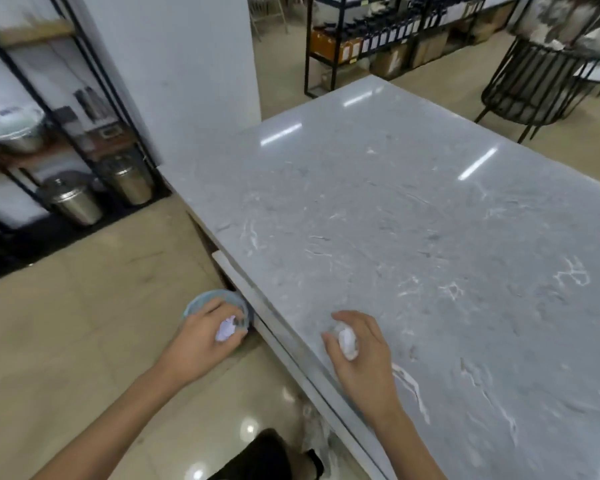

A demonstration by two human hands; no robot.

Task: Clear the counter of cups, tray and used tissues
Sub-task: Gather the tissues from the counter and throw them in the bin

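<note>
Tissues are held one per hand, both crumpled into white wads. Left tissue (226, 329) is pinched in the curled fingers of the left hand (205, 341), off the table edge, directly above a small round bin (201, 299) on the floor beside the table. Right tissue (347, 342) is gripped in the curled right hand (357, 355), which sits over the near-left corner of the table (413, 220), just inside the edge. Bin lies left of and below both hands; left hand is clearly nearer, already over the opening, so a release there is judged the coming move. Right wad would need to be carried leftward past the table edge to reach the same bin. Wads are roughly round, no clear long axis. No cups or tray are seen on the visible table top; task is judged near its end.

Outward: two steel lidded cans (80, 202) under a black rack at left, a white pillar behind, shelving with boxes at far back, a black slatted stand at far right. Labels on the shelved items are too blurred to read; no legible writing or brand is seen.
</note>
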